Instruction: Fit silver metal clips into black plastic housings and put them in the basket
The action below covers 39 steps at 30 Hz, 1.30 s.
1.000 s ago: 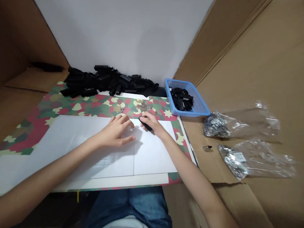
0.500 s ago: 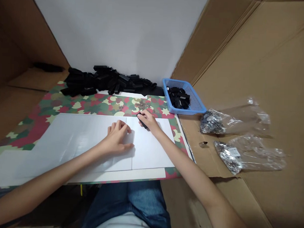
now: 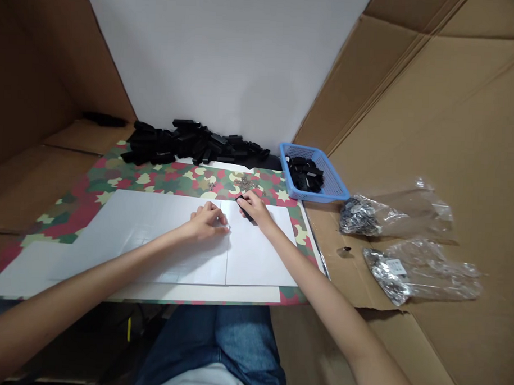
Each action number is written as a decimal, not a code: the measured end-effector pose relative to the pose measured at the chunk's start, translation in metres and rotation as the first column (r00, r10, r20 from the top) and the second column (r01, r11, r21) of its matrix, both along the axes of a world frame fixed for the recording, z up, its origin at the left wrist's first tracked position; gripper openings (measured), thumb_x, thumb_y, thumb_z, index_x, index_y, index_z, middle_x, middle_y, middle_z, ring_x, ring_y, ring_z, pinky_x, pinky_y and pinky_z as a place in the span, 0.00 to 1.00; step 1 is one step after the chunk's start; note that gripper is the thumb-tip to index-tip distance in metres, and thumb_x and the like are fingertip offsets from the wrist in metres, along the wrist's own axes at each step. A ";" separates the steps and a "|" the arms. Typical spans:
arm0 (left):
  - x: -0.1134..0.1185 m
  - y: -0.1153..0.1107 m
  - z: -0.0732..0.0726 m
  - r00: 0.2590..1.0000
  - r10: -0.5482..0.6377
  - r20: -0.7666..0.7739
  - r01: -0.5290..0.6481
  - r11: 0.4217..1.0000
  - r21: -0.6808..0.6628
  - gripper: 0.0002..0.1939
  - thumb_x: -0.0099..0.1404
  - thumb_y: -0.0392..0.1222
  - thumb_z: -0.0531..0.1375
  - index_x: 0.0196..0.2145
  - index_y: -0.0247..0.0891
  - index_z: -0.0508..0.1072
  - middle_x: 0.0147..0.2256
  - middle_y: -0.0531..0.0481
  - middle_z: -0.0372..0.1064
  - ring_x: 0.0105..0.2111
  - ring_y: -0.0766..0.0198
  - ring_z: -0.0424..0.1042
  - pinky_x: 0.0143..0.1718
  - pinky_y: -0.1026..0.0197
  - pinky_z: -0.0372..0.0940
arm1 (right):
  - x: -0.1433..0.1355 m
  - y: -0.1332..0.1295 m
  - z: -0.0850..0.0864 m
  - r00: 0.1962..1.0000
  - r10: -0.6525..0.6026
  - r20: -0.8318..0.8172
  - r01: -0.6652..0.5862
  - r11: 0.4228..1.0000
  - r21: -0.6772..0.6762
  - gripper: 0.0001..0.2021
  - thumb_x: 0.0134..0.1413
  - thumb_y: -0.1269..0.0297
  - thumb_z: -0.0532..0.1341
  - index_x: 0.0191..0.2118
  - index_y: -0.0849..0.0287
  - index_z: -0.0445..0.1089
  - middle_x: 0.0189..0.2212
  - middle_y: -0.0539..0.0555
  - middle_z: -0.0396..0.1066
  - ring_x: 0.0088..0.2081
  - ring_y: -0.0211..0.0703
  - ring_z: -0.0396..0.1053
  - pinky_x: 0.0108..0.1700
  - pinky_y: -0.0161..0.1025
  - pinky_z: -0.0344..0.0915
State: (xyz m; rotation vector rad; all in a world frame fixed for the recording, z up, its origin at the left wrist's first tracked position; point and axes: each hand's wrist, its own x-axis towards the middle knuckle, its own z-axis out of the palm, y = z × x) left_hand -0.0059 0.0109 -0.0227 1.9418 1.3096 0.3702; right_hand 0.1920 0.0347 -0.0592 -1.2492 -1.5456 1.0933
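Observation:
My right hand (image 3: 255, 208) is closed around a small black oblong piece (image 3: 244, 209), held tilted over the right part of the white board (image 3: 259, 254). To its left, my left hand (image 3: 209, 220) is low over the board near the seam, with thumb and forefinger drawn together at their tips. Whatever may sit in that pinch is too small to make out. Just beyond my right hand lies a scatter of tiny metal parts (image 3: 245, 183) on the camouflage-patterned cloth (image 3: 143, 178), with a smaller cluster of metal bits (image 3: 211, 186) to the left.
A heap of black pieces (image 3: 191, 142) lies along the back wall. The blue basket (image 3: 337, 181) at the back right contains more black pieces. Two clear plastic bags (image 3: 361, 216) of metal parts rest on cardboard at the right. Cardboard walls (image 3: 432, 120) stand on both sides.
The left thumb and forefinger, apart before, have come together. My right hand keeps hold of the black piece. The whole view has shifted slightly.

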 end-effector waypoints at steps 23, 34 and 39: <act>0.030 0.012 0.021 0.569 0.271 0.777 0.050 0.931 -0.362 0.10 0.51 0.43 0.66 0.31 0.39 0.70 0.28 0.54 0.64 0.31 0.66 0.63 0.34 0.63 0.55 | 0.005 -0.008 0.015 0.988 -0.150 0.041 0.146 0.985 0.088 0.14 0.53 0.48 0.58 0.31 0.53 0.62 0.26 0.48 0.65 0.31 0.43 0.66 0.34 0.38 0.61; 0.031 0.005 0.011 0.540 0.422 0.728 0.066 0.841 -0.537 0.07 0.53 0.41 0.65 0.26 0.39 0.69 0.29 0.51 0.65 0.28 0.65 0.61 0.29 0.63 0.53 | -0.005 -0.020 0.021 0.908 -0.182 -0.376 0.079 0.959 -0.274 0.25 0.51 0.36 0.54 0.35 0.55 0.69 0.22 0.48 0.66 0.21 0.38 0.63 0.22 0.35 0.58; 0.036 -0.002 0.010 0.475 0.473 0.742 0.002 0.843 -0.538 0.07 0.52 0.40 0.65 0.25 0.38 0.69 0.27 0.53 0.63 0.29 0.66 0.61 0.31 0.63 0.55 | -0.013 -0.022 0.002 0.892 -0.272 -0.361 0.197 0.953 -0.233 0.24 0.53 0.37 0.54 0.37 0.54 0.70 0.28 0.49 0.67 0.26 0.40 0.64 0.26 0.37 0.60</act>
